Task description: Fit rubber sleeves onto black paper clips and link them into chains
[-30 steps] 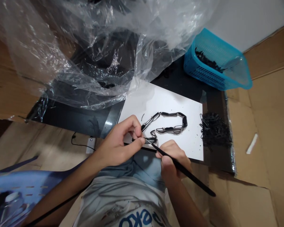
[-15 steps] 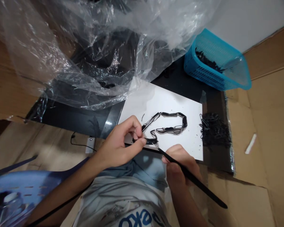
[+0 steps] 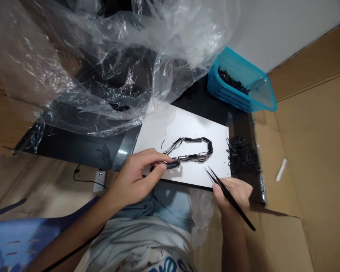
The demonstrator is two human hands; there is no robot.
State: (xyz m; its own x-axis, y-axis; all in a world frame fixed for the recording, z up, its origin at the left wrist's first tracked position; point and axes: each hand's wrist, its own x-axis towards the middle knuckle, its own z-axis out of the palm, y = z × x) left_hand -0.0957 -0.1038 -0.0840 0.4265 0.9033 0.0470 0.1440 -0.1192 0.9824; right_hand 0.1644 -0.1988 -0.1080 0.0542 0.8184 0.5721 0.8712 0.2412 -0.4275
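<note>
A chain of black paper clips (image 3: 195, 149) lies in a loop on a white sheet (image 3: 184, 124). My left hand (image 3: 136, 177) pinches the near end of this chain between thumb and fingers, at the sheet's front edge. My right hand (image 3: 234, 192) holds black tweezers (image 3: 229, 198) with their tips pointing up-left, just off the sheet's front right corner and apart from the chain. A heap of loose black clips (image 3: 242, 155) lies to the right of the sheet.
A blue plastic basket (image 3: 240, 81) with black clips stands at the back right. Crumpled clear plastic (image 3: 102, 56) covers the back left of the black tabletop (image 3: 73, 141). Brown cardboard (image 3: 314, 151) lies to the right. A blue chair (image 3: 17, 234) is at the lower left.
My right hand has drawn the tweezers away from the chain's end, to the right and toward me. My left hand keeps its pinch on the chain. The camera has shifted a little.
</note>
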